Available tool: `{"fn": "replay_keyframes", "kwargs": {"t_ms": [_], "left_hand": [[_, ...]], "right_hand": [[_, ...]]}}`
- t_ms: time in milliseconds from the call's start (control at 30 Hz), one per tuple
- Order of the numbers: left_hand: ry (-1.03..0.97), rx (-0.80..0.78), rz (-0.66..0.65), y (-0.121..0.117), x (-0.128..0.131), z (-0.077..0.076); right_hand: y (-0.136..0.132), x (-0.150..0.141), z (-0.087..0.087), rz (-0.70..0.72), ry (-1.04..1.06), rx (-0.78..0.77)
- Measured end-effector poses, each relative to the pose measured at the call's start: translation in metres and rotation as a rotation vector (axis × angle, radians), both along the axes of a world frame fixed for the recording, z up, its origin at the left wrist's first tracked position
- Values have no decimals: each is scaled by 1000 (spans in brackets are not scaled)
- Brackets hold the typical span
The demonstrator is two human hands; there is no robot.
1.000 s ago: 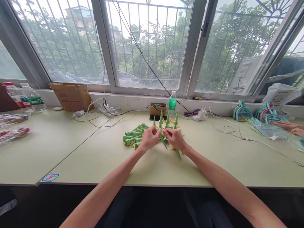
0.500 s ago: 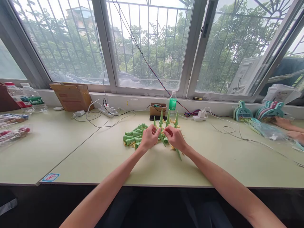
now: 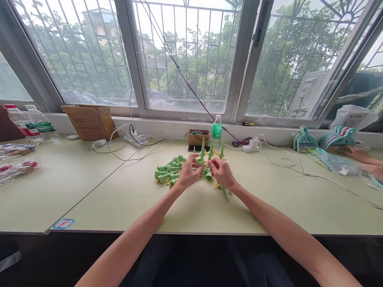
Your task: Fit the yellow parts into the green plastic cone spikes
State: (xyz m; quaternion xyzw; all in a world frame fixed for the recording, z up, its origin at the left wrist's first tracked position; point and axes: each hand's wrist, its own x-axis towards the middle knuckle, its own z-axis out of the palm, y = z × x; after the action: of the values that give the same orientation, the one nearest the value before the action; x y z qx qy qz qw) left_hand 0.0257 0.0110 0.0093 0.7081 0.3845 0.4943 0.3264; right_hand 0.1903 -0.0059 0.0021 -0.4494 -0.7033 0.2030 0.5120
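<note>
My left hand [image 3: 188, 174] is curled around a green plastic cone-shaped spike [image 3: 200, 161], whose round open end faces up toward me. Close beside it, my right hand [image 3: 222, 173] has its thumb and fingertips pinched together; whatever is between them is too small or hidden to make out. Several green spikes stand upright with points up just behind my hands, one of them a tall spike [image 3: 211, 146]. To the left lies a pile of green spikes [image 3: 167, 172] with yellow bits among them. Another loose spike [image 3: 224, 193] lies under my right hand.
Behind the spikes are a small cardboard box [image 3: 199, 138] and a green-labelled bottle [image 3: 217, 128]. White cables [image 3: 295, 162] cross the table [image 3: 119, 207]. A larger carton [image 3: 89, 121] stands at left. Another person's hand [image 3: 356, 153] is at far right near teal plastic pieces [image 3: 305, 140].
The green spike in my left hand has turned, so its open end now shows instead of its long tapered side. My left fingers have spread around it. My right hand stays pinched close by.
</note>
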Motion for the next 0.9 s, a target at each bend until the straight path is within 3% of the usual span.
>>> {"fn": "replay_keyframes", "kwargs": {"t_ms": [267, 633, 900], "left_hand": [[-128, -194, -164, -7, 1, 7], [-231, -310, -136, -7, 1, 12], [-226, -303, -176, -5, 1, 9]], "right_hand": [[1, -1, -2, 8, -46, -3], [-1, -1, 0, 150, 41, -26], [0, 0, -1, 119, 1, -35]]}}
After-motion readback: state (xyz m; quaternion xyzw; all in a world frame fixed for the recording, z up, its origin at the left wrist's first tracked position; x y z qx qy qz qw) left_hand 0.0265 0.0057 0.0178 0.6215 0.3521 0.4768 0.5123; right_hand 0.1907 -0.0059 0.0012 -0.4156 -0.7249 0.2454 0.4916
